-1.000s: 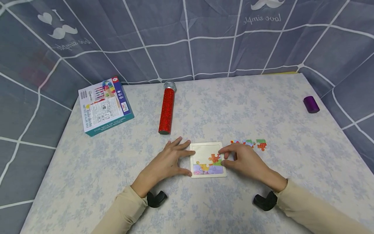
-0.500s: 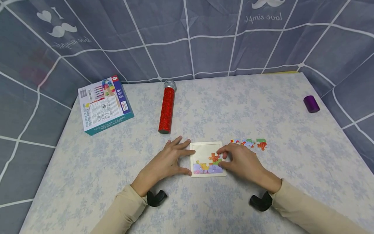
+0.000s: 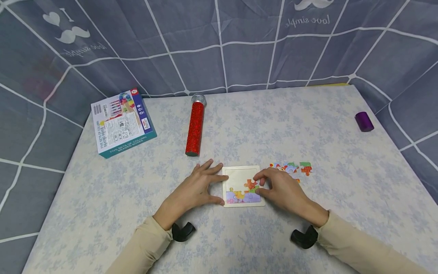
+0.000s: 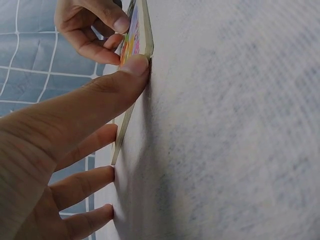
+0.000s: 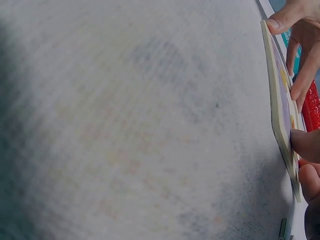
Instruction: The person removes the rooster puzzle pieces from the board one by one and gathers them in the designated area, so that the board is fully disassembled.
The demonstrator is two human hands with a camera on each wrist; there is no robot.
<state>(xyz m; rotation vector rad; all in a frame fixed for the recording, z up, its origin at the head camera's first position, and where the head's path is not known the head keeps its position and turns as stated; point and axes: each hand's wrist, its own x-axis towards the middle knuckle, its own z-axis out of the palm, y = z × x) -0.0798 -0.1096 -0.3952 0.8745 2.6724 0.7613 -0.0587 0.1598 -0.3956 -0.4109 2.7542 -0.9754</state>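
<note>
A small square puzzle tray (image 3: 243, 167) with a pale rim lies on the table. Purple, yellow and green pieces line its lower part, and a red-orange puzzle piece (image 3: 251, 184) sits at its right side. My left hand (image 3: 193, 190) is spread at the tray's left edge, thumb tip on the near corner and index fingertip on the rim. The thumb and index finger of my right hand (image 3: 285, 190) pinch the red-orange piece at the right side; the left wrist view shows this right hand (image 4: 95, 27) over the tray. Its fingers partly hide the piece.
Several loose puzzle pieces (image 3: 305, 168) lie just right of the tray, partly behind the right hand. A red glitter microphone (image 3: 195, 129) lies beyond the left hand, a boxed toy (image 3: 123, 123) back left, a purple cylinder (image 3: 364, 121) far right. A grey curtain (image 3: 246, 61) rises behind the table.
My right hand has shifted slightly left over the tray, its thumb and index finger moving inward past the rim. More of the loose pieces shows. My left hand stays put.
</note>
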